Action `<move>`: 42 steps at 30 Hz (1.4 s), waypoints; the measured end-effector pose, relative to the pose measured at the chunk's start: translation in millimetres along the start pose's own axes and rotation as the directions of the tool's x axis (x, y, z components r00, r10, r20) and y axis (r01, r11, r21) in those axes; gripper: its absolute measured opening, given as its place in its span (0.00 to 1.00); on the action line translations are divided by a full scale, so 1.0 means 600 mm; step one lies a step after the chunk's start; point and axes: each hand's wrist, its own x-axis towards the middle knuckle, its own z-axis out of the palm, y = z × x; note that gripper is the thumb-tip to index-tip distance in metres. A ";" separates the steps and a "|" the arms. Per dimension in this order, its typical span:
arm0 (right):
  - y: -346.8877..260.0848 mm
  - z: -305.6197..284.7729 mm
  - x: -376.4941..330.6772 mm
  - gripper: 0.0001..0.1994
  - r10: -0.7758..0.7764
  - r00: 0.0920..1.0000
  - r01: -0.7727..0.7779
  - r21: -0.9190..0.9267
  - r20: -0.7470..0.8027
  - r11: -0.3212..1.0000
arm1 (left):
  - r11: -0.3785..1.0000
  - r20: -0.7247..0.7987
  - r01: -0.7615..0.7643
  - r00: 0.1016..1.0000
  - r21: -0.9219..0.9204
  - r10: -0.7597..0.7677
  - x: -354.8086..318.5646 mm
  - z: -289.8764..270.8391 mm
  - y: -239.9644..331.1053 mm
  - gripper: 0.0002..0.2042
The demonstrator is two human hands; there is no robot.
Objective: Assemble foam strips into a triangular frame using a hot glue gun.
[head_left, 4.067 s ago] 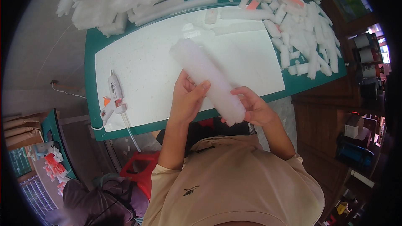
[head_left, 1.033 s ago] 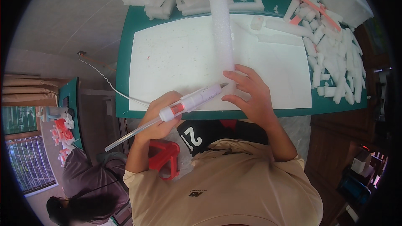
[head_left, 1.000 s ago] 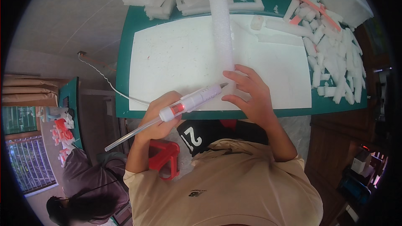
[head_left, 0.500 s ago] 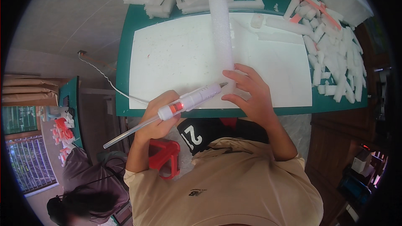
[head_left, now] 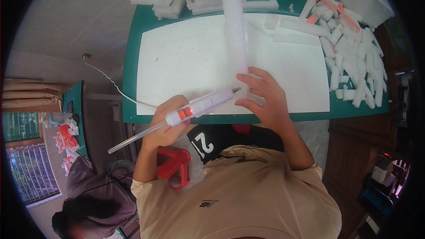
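Observation:
My left hand (head_left: 166,121) is closed around a white hot glue gun (head_left: 203,105), whose window glows orange-red. A long clear glue stick (head_left: 137,138) sticks out of its back end. The gun's metal nozzle points right, at the near end of a white foam strip (head_left: 234,35). This long strip runs away from me over the board. My right hand (head_left: 268,99) is at the strip's near end, its fingertips over the foam and its thumb lower down, close to the nozzle. Just how the fingers grip underneath is hidden.
A white board (head_left: 181,57) lies on the green table (head_left: 133,79). Foam frames (head_left: 265,4) are piled at the back, loose foam pieces (head_left: 354,71) at the right. A white cable (head_left: 106,77) runs from the left. A red stool (head_left: 175,163) stands below; another person (head_left: 95,194) sits at lower left.
The foam strip's far end has shifted slightly to the right. Both hands and the glue gun have hardly moved.

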 end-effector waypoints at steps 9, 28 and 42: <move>0.003 0.003 -0.002 0.26 0.004 1.000 -0.004 0.037 -0.009 0.999 | 0.995 0.007 0.066 0.998 -0.073 -0.066 -0.005 0.001 -0.009 0.08; 0.007 0.000 -0.001 0.28 0.019 1.000 -0.019 -0.006 -0.003 1.000 | 0.997 0.037 0.042 0.999 -0.068 -0.039 0.000 0.004 -0.010 0.07; 0.009 -0.001 -0.002 0.28 0.020 1.000 -0.020 0.021 -0.005 1.000 | 0.994 0.034 0.079 0.996 -0.074 -0.077 0.000 0.006 -0.012 0.06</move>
